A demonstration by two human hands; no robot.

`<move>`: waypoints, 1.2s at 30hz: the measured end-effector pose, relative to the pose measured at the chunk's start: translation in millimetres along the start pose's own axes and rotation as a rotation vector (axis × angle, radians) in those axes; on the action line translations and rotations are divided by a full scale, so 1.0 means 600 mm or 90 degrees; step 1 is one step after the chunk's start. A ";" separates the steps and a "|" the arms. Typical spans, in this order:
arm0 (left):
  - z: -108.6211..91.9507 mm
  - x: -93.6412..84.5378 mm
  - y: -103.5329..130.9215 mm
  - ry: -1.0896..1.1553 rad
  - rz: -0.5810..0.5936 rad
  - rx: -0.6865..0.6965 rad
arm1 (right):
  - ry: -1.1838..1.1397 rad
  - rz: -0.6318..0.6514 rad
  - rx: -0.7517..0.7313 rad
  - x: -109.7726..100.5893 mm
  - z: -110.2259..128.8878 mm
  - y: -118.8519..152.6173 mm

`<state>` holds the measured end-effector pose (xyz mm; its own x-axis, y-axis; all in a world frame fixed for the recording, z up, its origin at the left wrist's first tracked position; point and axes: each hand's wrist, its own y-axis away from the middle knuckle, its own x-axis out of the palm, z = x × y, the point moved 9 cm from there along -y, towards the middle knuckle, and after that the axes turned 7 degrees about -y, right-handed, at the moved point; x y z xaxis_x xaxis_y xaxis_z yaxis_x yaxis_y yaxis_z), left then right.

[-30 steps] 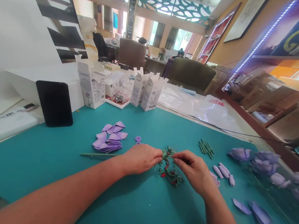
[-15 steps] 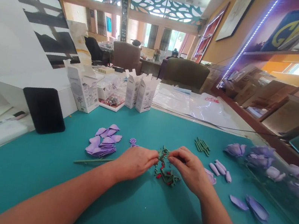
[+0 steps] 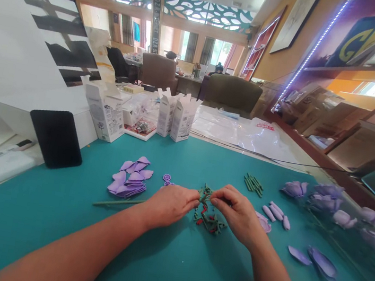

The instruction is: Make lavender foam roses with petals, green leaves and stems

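Note:
My left hand [image 3: 172, 205] is closed in a pinch at a small green plastic piece [image 3: 204, 198]. Facing it, my right hand [image 3: 236, 212] also pinches that piece with thumb and fingertips, which partly cover it. Just below lies a heap of small green parts [image 3: 213, 224] with some red bits among them. A green stem [image 3: 115, 203] runs beneath my left forearm. Purple petals [image 3: 128, 183] are piled to the left, with small purple wheel-shaped parts [image 3: 166, 177] beyond my left hand. To the right are short green sticks [image 3: 254, 184] and light purple bud-like pieces [image 3: 276, 213].
Finished-looking purple flowers [image 3: 325, 197] lie at the right edge, with two loose petals [image 3: 323, 265] nearer. A black tablet-like panel [image 3: 55, 138] leans at the left. White open boxes [image 3: 183, 119] and a shallow tray [image 3: 141, 133] stand behind the green mat [image 3: 165, 271].

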<state>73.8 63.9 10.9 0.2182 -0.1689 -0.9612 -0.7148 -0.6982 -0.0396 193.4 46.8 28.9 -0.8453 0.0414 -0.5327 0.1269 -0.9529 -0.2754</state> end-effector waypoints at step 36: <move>0.000 0.002 -0.001 -0.020 -0.011 -0.006 | 0.104 -0.004 -0.063 0.014 0.020 0.001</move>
<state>74.2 64.0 9.7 0.2089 -0.1352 -0.9685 -0.7046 -0.7076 -0.0532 180.0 42.9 33.7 -0.7519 0.1035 -0.6511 0.1791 -0.9184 -0.3529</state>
